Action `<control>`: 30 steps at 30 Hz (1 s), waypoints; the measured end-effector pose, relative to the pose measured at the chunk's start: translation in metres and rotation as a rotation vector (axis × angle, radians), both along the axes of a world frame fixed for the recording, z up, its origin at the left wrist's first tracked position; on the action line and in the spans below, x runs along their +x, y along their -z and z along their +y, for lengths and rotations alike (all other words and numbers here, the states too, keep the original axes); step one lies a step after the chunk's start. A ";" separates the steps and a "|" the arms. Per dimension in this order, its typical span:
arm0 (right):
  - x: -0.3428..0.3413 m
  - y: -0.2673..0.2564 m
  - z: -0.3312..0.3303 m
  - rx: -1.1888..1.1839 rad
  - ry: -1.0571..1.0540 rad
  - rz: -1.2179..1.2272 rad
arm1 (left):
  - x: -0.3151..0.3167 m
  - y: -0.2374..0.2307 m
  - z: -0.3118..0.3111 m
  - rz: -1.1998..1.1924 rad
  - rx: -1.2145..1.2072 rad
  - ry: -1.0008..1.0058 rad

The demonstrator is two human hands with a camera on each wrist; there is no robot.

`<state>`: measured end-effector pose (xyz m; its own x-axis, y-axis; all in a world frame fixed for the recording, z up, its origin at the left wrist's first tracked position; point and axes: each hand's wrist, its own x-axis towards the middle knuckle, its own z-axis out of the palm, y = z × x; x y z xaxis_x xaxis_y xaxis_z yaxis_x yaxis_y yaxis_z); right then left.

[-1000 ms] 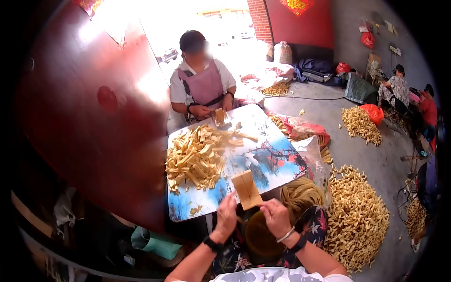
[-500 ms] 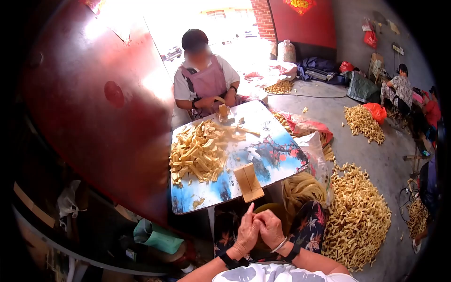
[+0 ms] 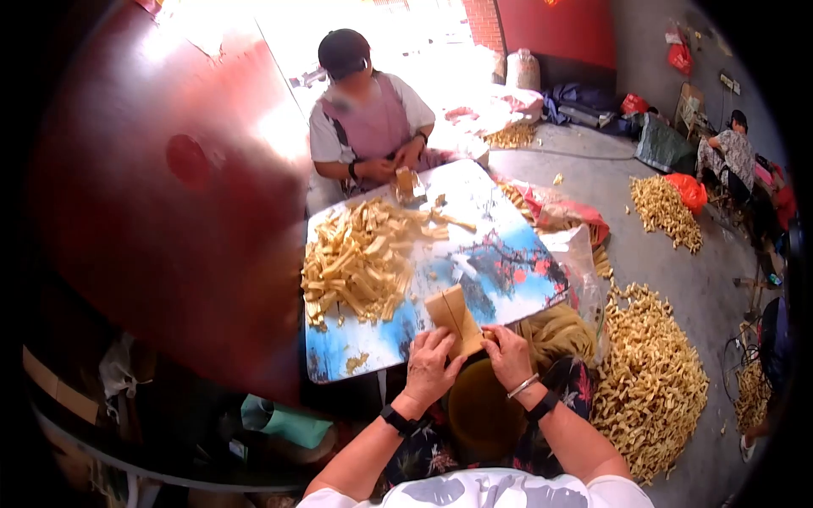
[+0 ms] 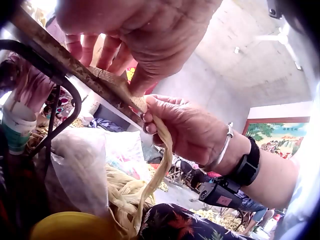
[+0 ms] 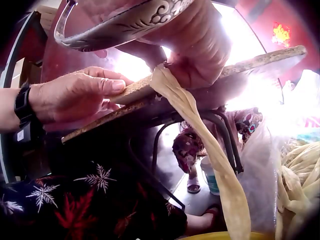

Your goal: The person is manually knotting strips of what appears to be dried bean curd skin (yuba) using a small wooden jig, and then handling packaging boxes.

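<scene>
We hold the wooden block at the near edge of the table, the grip of our left hand narrowed on its side; our right hand pinches a pale strip that hangs below.

Passable over the right side of the table. Blocked leftward by heaped sticks, ahead by the wooden stand.
</scene>
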<state>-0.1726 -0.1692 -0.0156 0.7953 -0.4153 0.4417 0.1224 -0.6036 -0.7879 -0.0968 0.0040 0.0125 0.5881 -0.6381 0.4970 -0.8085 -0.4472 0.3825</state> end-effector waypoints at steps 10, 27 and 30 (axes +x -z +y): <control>0.023 -0.010 0.000 -0.286 0.068 0.133 | 0.019 -0.002 -0.007 -0.010 0.010 0.020; 0.015 -0.001 0.004 -0.009 0.040 0.111 | 0.017 0.012 -0.006 -0.050 0.062 -0.014; 0.012 0.006 0.000 0.132 0.007 0.120 | 0.017 0.013 -0.005 -0.063 0.060 -0.005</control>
<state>-0.1608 -0.1694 -0.0220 0.8358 -0.4695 0.2846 0.0185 -0.4940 -0.8693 -0.0797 -0.0006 -0.0002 0.5600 -0.6651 0.4939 -0.8279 -0.4715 0.3038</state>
